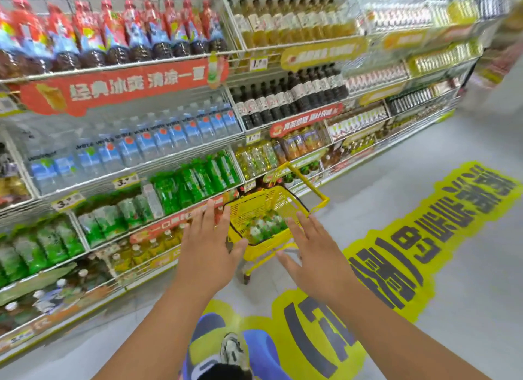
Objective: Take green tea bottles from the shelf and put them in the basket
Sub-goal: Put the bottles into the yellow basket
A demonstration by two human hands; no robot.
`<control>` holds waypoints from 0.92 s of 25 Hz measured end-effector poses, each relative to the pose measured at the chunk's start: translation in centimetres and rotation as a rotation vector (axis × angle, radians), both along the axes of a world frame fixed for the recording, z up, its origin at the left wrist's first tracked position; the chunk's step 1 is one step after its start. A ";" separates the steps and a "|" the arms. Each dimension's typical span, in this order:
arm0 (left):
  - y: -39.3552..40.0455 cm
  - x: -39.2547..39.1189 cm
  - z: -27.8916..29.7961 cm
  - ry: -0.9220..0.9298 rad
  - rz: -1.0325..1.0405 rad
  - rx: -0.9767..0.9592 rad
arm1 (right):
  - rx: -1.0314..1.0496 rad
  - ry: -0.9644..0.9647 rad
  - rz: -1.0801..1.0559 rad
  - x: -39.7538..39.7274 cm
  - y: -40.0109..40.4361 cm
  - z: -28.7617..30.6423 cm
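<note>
Head view: white wire shelving (pixel 181 164) runs along the left, over a grey floor (pixel 467 159) with yellow lettered decals (pixel 430 238). Beside it stands a yellow basket (pixel 254 207), handle raised, with green tea bottles (pixel 266 226) inside; more green tea bottles on the shelf (pixel 195 181). Left hand (pixel 208 248) and right hand (pixel 314 255) hover at the basket's near rim, fingers spread, holding nothing.
</note>
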State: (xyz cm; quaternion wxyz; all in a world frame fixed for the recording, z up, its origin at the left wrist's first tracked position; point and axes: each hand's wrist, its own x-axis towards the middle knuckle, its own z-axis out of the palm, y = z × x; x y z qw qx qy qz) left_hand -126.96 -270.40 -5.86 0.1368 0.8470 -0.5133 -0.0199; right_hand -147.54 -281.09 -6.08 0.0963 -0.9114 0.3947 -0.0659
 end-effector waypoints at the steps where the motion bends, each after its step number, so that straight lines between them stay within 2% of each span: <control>1: -2.1 1.0 -0.7 0.004 -0.001 -0.003 | 0.008 0.008 -0.015 1.0 -1.8 -0.4; 5: -10.2 5.2 -2.5 0.013 -0.040 0.022 | -0.052 0.032 -0.014 4.4 -8.5 -1.7; 10: -20.8 10.9 -1.6 -0.007 -0.128 0.013 | -0.092 0.053 -0.100 8.7 -17.0 -1.1; 14: -27.1 14.0 -1.5 0.002 -0.144 0.004 | -0.029 0.044 -0.137 11.5 -23.1 -0.4; 18: -31.6 15.4 -2.6 0.013 -0.078 0.002 | 0.023 0.074 -0.098 13.2 -30.2 -0.9; 23: -36.7 15.5 -5.6 0.050 0.067 0.045 | 0.052 0.133 0.067 15.9 -39.6 -3.1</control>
